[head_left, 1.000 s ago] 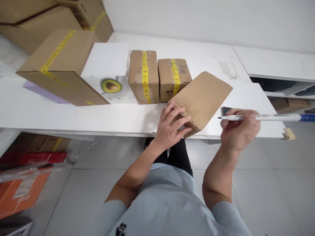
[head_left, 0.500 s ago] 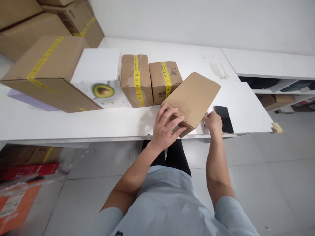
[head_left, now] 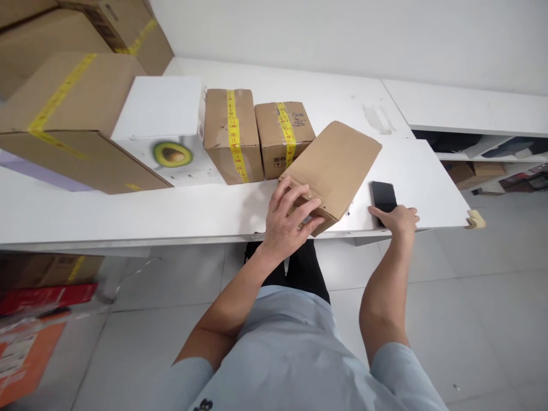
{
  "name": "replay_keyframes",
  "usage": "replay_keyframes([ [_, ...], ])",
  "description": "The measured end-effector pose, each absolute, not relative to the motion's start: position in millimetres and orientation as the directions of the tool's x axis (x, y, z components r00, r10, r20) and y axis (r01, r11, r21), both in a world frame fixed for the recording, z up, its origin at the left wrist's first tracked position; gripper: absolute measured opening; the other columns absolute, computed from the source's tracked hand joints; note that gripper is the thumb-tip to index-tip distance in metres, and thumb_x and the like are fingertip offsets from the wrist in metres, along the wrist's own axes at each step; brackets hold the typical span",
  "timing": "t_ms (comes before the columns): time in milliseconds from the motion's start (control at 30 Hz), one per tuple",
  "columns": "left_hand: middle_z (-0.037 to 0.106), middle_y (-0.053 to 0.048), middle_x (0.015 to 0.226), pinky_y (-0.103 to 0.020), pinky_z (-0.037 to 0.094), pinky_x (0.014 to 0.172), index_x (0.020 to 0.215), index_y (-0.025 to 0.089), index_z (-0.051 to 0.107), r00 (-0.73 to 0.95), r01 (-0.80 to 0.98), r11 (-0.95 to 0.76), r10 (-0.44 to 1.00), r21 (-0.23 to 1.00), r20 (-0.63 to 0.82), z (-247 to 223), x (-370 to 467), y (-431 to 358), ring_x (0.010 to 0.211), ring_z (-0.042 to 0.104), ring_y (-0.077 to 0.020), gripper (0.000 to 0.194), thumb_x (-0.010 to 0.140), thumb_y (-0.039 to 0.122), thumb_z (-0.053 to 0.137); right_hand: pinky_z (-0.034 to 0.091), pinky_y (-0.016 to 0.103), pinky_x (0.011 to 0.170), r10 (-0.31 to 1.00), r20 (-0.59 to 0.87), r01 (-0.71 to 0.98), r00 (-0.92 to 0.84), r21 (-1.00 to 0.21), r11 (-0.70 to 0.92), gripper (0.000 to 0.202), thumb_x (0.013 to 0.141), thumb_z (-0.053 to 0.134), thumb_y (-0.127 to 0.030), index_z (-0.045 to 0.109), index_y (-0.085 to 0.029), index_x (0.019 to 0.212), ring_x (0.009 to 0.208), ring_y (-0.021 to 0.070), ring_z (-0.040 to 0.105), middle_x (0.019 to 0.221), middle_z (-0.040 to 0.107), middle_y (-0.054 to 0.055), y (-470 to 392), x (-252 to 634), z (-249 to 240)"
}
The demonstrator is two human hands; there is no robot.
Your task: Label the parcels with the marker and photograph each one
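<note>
A brown cardboard box (head_left: pixel 336 165) sits at an angle near the front of the white table. My left hand (head_left: pixel 293 211) grips its near left end, with bent fingers over the edge and the thumb low on the near side. Over the near part of a black phone (head_left: pixel 384 195) is my right hand (head_left: pixel 398 218). Its thumb reaches the phone's left edge, while the fingers are spread past the right edge, apart from the thumb. Beside the box's right side lies a tiny dark-and-white item (head_left: pixel 350 211), too small to name.
Two small taped cartons (head_left: pixel 233 134) stand left of the box, then a white avocado-printed box (head_left: pixel 158 108) and a large carton (head_left: pixel 72 137). More cartons (head_left: pixel 47 45) are stacked behind. The table's right corner has a beige guard (head_left: pixel 476 219); open shelves (head_left: pixel 475 151) lie beyond.
My right hand has moved right, from beside the box's right side to the phone, and its fingers have spread. My left hand keeps its hold on the box. The view has shifted slightly.
</note>
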State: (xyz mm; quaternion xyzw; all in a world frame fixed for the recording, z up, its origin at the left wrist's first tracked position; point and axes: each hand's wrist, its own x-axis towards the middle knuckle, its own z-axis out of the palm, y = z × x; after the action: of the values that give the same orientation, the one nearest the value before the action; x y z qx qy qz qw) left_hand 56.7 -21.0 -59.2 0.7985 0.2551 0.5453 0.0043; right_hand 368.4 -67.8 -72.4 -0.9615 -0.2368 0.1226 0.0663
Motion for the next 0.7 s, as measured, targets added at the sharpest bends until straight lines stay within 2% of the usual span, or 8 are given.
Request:
replay_keyframes([
  [133, 0.06, -0.008, 0.124, -0.049, 0.046, 0.113, 0.114, 0.023, 0.061, 0.27, 0.411, -0.869, 0.405, 0.276, 0.874, -60, 58, -21, 0.139, 0.044, -0.0303, 0.032, 0.088, 0.039, 0.071, 0.047, 0.058, 0.099, 0.464, -0.158, 0.411, 0.872, -0.282, -0.867, 0.082, 0.059, 0.079, -0.059, 0.06, -0.006, 0.118, 0.129, 0.0476, 0.045, 0.138, 0.047, 0.032, -73, 373, -72],
  [233, 0.061, -0.008, 0.124, -0.049, 0.045, 0.114, 0.114, 0.023, 0.061, 0.267, 0.416, -0.864, 0.413, 0.282, 0.871, -61, 59, -21, 0.139, 0.043, -0.03, 0.033, 0.087, 0.04, 0.071, 0.054, 0.05, 0.084, 0.466, -0.105, 0.357, 0.878, -0.506, -0.785, 0.062, 0.056, 0.08, -0.053, 0.065, -0.011, 0.098, 0.106, 0.0389, 0.06, 0.11, 0.063, 0.023, -89, 364, -75],
  [300, 0.061, -0.008, 0.125, -0.049, 0.045, 0.114, 0.114, 0.024, 0.061, 0.268, 0.412, -0.865, 0.414, 0.285, 0.87, -62, 59, -21, 0.139, 0.043, -0.0298, 0.033, 0.087, 0.041, 0.071, 0.054, 0.039, 0.067, 0.493, -0.088, 0.256, 0.866, -0.767, -0.588, 0.048, 0.058, 0.077, -0.05, 0.064, -0.016, 0.088, 0.081, 0.0255, 0.063, 0.086, 0.064, 0.009, -105, 352, -79],
  [367, 0.061, -0.007, 0.125, -0.049, 0.045, 0.114, 0.115, 0.025, 0.061, 0.271, 0.413, -0.864, 0.419, 0.288, 0.867, -63, 59, -21, 0.139, 0.043, -0.0296, 0.033, 0.088, 0.041, 0.07, 0.051, 0.029, 0.058, 0.534, -0.064, 0.09, 0.843, -0.962, -0.256, 0.047, 0.057, 0.076, -0.05, 0.062, -0.019, 0.089, 0.07, 0.016, 0.059, 0.082, 0.061, 0.001, -122, 336, -84],
  [433, 0.06, -0.007, 0.126, -0.049, 0.045, 0.114, 0.116, 0.026, 0.061, 0.27, 0.423, -0.858, 0.426, 0.291, 0.863, -63, 60, -21, 0.14, 0.043, -0.0297, 0.033, 0.089, 0.042, 0.069, 0.051, 0.025, 0.059, 0.599, -0.052, -0.079, 0.799, -0.997, 0.02, 0.054, 0.054, 0.08, -0.051, 0.062, -0.021, 0.096, 0.072, 0.0127, 0.06, 0.09, 0.062, 0.0, -138, 318, -86],
  [500, 0.06, -0.006, 0.126, -0.049, 0.045, 0.113, 0.116, 0.026, 0.061, 0.271, 0.428, -0.856, 0.428, 0.29, 0.862, -63, 60, -20, 0.139, 0.043, -0.0297, 0.033, 0.089, 0.043, 0.068, 0.053, 0.026, 0.064, 0.678, -0.037, -0.186, 0.734, -0.971, 0.148, 0.062, 0.052, 0.085, -0.049, 0.063, -0.024, 0.104, 0.076, 0.0123, 0.062, 0.097, 0.063, 0.0, -152, 297, -84],
  [600, 0.061, -0.007, 0.125, -0.049, 0.045, 0.114, 0.115, 0.024, 0.061, 0.266, 0.424, -0.86, 0.419, 0.285, 0.868, -63, 62, -20, 0.139, 0.043, -0.0292, 0.033, 0.088, 0.042, 0.069, 0.054, 0.03, 0.069, 0.796, 0.019, -0.22, 0.605, -0.957, 0.19, 0.071, 0.052, 0.09, -0.047, 0.062, -0.028, 0.115, 0.077, 0.0135, 0.061, 0.1, 0.062, 0.001, -169, 264, -74],
  [700, 0.061, -0.007, 0.125, -0.048, 0.045, 0.114, 0.114, 0.024, 0.062, 0.258, 0.422, -0.863, 0.408, 0.278, 0.876, -63, 62, -20, 0.139, 0.043, -0.0287, 0.032, 0.089, 0.042, 0.069, 0.053, 0.034, 0.069, 0.891, 0.098, -0.148, 0.444, -0.972, 0.181, 0.076, 0.056, 0.09, -0.048, 0.056, -0.032, 0.122, 0.078, 0.0153, 0.059, 0.102, 0.06, 0.001, -179, 229, -61],
])
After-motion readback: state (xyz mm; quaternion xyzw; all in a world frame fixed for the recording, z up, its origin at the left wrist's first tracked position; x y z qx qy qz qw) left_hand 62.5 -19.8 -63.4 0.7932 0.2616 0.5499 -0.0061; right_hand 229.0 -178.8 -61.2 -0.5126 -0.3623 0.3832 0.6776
